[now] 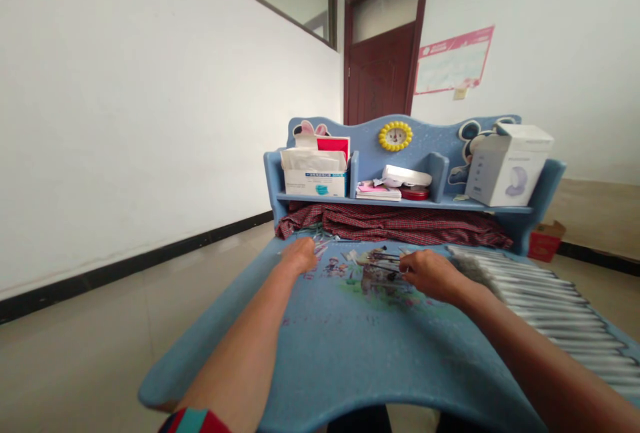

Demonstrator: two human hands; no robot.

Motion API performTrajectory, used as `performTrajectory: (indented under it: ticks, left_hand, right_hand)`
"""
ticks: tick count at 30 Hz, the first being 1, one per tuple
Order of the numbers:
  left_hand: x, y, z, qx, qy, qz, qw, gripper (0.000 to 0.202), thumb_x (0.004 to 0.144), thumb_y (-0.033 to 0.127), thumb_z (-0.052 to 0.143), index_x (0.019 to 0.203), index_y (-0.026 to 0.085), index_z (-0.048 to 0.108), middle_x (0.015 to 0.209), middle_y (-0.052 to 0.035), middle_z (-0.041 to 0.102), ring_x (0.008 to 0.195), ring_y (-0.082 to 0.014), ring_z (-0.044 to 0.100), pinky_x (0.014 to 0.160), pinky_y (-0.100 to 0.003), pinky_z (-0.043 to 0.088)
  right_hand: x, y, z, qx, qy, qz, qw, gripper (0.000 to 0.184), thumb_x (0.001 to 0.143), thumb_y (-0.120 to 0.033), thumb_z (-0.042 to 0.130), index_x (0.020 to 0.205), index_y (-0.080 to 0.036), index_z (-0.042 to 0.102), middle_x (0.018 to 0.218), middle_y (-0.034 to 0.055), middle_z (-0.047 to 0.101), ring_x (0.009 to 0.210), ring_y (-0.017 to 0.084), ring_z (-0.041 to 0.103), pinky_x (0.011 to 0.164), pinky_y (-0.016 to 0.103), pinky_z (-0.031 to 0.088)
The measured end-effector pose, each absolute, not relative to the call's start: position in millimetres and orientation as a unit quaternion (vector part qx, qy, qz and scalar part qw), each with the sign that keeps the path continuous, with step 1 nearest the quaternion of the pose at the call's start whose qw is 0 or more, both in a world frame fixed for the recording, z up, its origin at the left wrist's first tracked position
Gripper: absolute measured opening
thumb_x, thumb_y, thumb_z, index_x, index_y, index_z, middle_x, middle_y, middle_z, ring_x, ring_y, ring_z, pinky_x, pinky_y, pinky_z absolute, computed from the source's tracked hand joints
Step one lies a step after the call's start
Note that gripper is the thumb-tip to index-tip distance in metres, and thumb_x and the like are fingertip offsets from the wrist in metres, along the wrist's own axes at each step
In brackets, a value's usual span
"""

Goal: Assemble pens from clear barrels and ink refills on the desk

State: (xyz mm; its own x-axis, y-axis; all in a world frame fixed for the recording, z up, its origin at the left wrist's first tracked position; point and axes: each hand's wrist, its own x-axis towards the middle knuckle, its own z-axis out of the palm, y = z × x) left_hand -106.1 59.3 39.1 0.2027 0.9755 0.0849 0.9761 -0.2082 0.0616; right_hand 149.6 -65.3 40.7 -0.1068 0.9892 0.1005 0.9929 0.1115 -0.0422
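My left hand (299, 254) rests on the blue desk (350, 346) near its far left, fingers curled down over small items that I cannot make out. At the desk's middle, my right hand (430, 274) has its fingers pinched on thin dark sticks (383, 262), perhaps pens, lying over the printed cartoon picture. A long row of grey pen-like pieces (545, 300) lies side by side along the desk's right side, beside my right forearm.
A red checked cloth (395, 223) lies under the desk's shelf. The shelf holds a mask box (314, 181), papers and a red tin (400, 188), and a white carton (505, 165). A small yellow clock (395, 135) is on the backboard. Brown door behind, red box on the floor at right.
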Motion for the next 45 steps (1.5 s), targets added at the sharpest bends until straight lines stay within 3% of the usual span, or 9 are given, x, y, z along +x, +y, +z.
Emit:
performTrajectory:
  ticks: [6,9,13,22,34,45]
  left_hand:
    - [-99,49,49,-0.809,-0.57,-0.12,-0.075,0.012,0.066,0.012,0.051,0.065,0.013,0.063,0.067,-0.0066,0.065,0.071,-0.0179,0.062,0.06,-0.022,0.043]
    - [-92,42,52,-0.815,-0.539,-0.161,-0.139,0.01,0.068,0.014,0.05,0.071,0.013,0.06,0.053,-0.0002,0.058,0.052,-0.0123,0.057,0.048,-0.019,0.04]
    - [-81,33,52,-0.816,-0.499,-0.207,-0.207,0.012,0.07,0.013,0.049,0.081,0.012,0.055,0.055,0.0037,0.056,0.041,-0.0067,0.05,0.042,-0.016,0.038]
    - [-80,34,50,-0.8,-0.452,-0.242,-0.313,0.015,0.069,0.01,0.051,0.083,0.012,0.058,0.047,0.0081,0.044,0.037,-0.0051,0.042,0.04,-0.016,0.035]
    - [-82,34,54,-0.807,-0.459,-0.217,-0.303,0.023,0.069,0.015,0.053,0.09,0.013,0.062,0.057,0.0049,0.053,0.041,-0.0052,0.044,0.042,-0.015,0.037]
    - [-76,27,55,-0.834,-0.406,-0.198,-0.316,0.023,0.065,0.017,0.053,0.084,0.013,0.064,0.058,0.0033,0.055,0.043,-0.0065,0.044,0.042,-0.017,0.038]
  right_hand:
    - [139,-54,43,-0.666,-0.745,-0.033,0.025,0.024,0.077,-0.025,0.046,0.091,-0.023,0.066,0.09,0.0066,0.067,0.085,0.02,0.061,0.067,0.026,0.041]
    - [132,-46,46,-0.671,-0.739,-0.055,0.001,0.027,0.08,-0.024,0.043,0.093,-0.022,0.066,0.091,0.0086,0.067,0.086,0.021,0.062,0.067,0.027,0.043]
    - [120,-31,48,-0.662,-0.745,-0.082,-0.021,0.028,0.081,-0.02,0.042,0.094,-0.015,0.066,0.093,0.0154,0.067,0.089,0.024,0.062,0.071,0.03,0.045]
    - [99,-2,43,-0.607,-0.783,-0.099,-0.089,0.03,0.069,-0.012,0.057,0.097,-0.009,0.065,0.095,0.0157,0.067,0.089,0.022,0.062,0.074,0.026,0.046]
    - [128,-23,85,-0.588,-0.786,-0.18,-0.065,0.028,0.079,-0.016,0.039,0.096,-0.013,0.06,0.09,0.0143,0.066,0.085,0.023,0.062,0.07,0.03,0.043]
    - [139,-42,93,-0.559,-0.792,-0.24,-0.059,0.025,0.08,-0.017,0.037,0.091,-0.016,0.059,0.082,0.0107,0.067,0.075,0.021,0.062,0.059,0.026,0.038]
